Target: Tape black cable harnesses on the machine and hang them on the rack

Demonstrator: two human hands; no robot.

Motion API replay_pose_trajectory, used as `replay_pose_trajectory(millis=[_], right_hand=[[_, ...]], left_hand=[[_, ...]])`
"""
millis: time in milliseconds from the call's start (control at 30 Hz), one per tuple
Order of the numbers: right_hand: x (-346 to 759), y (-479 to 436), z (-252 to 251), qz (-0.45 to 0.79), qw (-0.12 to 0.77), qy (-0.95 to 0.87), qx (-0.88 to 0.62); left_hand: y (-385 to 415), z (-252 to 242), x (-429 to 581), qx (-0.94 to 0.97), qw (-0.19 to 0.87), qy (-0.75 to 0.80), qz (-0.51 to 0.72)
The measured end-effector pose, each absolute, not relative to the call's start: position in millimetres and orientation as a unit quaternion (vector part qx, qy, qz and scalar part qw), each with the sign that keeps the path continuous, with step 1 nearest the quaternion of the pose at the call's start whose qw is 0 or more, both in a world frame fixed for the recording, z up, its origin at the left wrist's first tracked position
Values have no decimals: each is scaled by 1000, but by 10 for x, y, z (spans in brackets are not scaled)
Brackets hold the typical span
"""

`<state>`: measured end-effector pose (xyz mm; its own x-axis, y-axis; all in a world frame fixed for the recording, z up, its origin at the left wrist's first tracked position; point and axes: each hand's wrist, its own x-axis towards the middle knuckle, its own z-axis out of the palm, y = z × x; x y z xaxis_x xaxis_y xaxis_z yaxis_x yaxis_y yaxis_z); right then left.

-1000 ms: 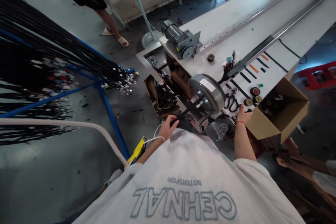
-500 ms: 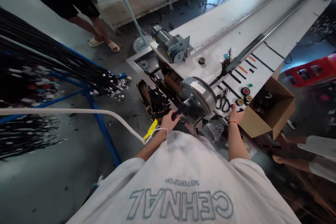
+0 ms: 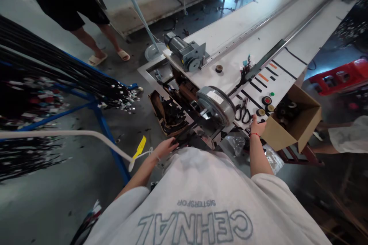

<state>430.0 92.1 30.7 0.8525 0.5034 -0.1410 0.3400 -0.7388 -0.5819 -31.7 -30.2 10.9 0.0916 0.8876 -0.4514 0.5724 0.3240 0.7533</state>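
Note:
My left hand (image 3: 166, 147) is low beside the table's near end, its fingers closed around the end of a dark, long piece that runs up toward the metal wheel (image 3: 215, 105). Blur and shadow hide what exactly it is. My right hand (image 3: 258, 127) grips the near right edge of the white table (image 3: 238, 23), thumb side up and some fingers hidden. Close to it lie black-handled scissors (image 3: 245, 114) and several tape rolls (image 3: 261, 112). A yellow tag (image 3: 139, 147) hangs on a pale cord near my left wrist.
A cardboard box (image 3: 304, 130) with rolls inside stands right of the table. A motor (image 3: 184, 51) is mounted at its left corner. Bundled black cables (image 3: 63, 72) hang on a blue rack (image 3: 105, 130) at left. A person's legs (image 3: 89, 42) stand beyond; another person is at right.
My left hand has moved left and down, away from the wheel, with the dark piece stretching behind it. The yellow tag shifted left too. My right hand stays at the table edge.

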Motion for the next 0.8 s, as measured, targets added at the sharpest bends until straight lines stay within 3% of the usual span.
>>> replay_pose_trajectory(millis=[267,533,800], right_hand=[[4312,917,264,154,300,-215,-917],[4299,890,266,160,309,-226,-910],[4319,877,204,158,329,-229,-903]], left_hand=[[-710,577,-355,519,409,710,244],[-500,468,41,477,395,708,339],[-246,385,205,489,408,698,328]])
